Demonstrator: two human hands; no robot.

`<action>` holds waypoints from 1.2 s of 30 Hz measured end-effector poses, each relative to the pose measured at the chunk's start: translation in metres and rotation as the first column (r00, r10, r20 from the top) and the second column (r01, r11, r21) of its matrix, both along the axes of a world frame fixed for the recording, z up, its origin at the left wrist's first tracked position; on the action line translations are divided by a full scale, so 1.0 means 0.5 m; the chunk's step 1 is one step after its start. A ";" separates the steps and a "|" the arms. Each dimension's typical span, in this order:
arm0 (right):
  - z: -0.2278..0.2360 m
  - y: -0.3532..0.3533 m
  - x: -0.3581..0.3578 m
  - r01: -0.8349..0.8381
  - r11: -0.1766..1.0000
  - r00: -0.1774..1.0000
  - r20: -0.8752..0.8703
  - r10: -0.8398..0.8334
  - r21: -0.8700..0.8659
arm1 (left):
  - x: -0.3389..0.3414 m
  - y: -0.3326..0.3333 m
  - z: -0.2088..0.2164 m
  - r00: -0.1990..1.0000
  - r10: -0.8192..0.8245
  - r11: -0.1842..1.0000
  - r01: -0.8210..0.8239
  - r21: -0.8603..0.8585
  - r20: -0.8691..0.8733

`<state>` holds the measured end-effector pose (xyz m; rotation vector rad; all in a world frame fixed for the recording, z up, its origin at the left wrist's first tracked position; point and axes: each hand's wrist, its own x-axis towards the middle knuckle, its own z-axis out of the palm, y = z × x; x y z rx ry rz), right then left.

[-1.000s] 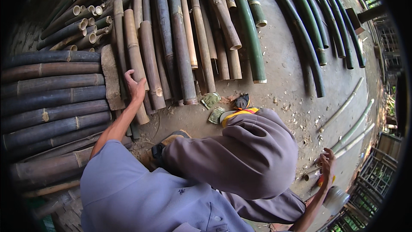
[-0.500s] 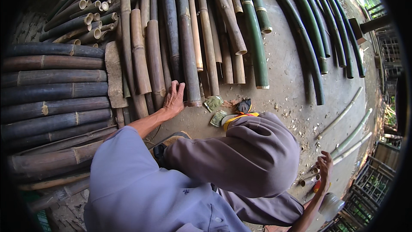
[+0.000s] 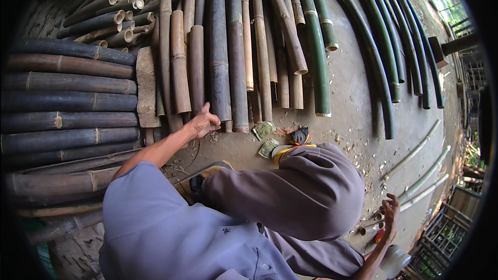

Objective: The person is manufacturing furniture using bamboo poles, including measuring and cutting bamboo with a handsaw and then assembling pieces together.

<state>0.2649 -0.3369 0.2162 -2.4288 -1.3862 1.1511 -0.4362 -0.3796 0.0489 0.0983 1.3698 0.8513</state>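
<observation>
Closest to the camera, a blue-grey sleeve [image 3: 155, 218] and a bent knee in grey trousers [image 3: 306, 197] filled the lower frame. Off past the knee, the right hand [image 3: 390, 212] hung low over the gritty concrete floor [image 3: 353, 103], its fingers loosely curled near a small orange-and-dark object [image 3: 380, 236]; whether they gripped anything could not be told. Just ahead of the knee lay a yellow-and-black sandal [image 3: 296, 140] and two crumpled greenish wrappers [image 3: 264, 137].

Further out, the left hand [image 3: 204, 122] reached to the near ends of the brown bamboo poles [image 3: 220, 57] — fingers spread and slightly bent, thumb raised, not closed round anything. The fingertips sat at or just short of the cut end of a short brown pole [image 3: 196, 67], with a dark thicker pole just beyond the thumb. To the outer side of the fingers stood a weathered wooden block [image 3: 146, 88], and beyond that a stack of dark bamboo trunks [image 3: 67, 103] lying crosswise. Farther still, past the brown poles, long green bamboo culms [image 3: 373, 46] curved away, with thin pale canes [image 3: 415, 166] nearer the right hand.

The risk as it stood: the pole ends were packed tightly side by side, so an open-fingered pull on one could drag or roll its neighbours — and the cut rims looked rough enough to splinter into bare fingertips. Crouched on loose chips, a foot could also slip.
</observation>
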 end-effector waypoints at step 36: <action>-0.004 0.033 0.008 -0.019 1.000 0.999 0.034 0.019 -0.009 | -0.037 0.117 0.147 0.779 0.603 0.722 -0.439 0.534 -0.174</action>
